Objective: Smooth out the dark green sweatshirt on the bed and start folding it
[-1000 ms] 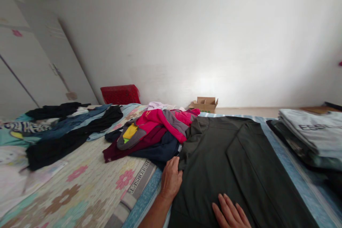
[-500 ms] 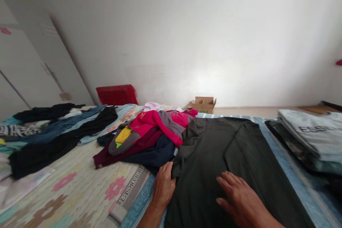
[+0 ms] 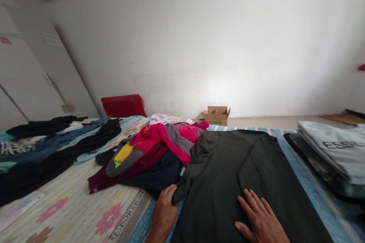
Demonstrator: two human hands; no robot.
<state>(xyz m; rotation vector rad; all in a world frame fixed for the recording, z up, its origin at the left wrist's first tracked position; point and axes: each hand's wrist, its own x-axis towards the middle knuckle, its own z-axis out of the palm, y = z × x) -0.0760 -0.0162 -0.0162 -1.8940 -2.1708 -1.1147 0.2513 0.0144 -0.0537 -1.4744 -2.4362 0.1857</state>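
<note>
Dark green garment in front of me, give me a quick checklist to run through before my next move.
1. Dark green garment lying flat, no large wrinkles: ok.
2. Left hand at the garment's near left edge, firm grip: cannot tell.
3. Right hand flat on the cloth, fingers spread: ok.
4. Garment's far left side free of other clothes: not ok, the pink and grey jacket touches it.
5. Stack of folded clothes apart from the garment: ok.
</note>
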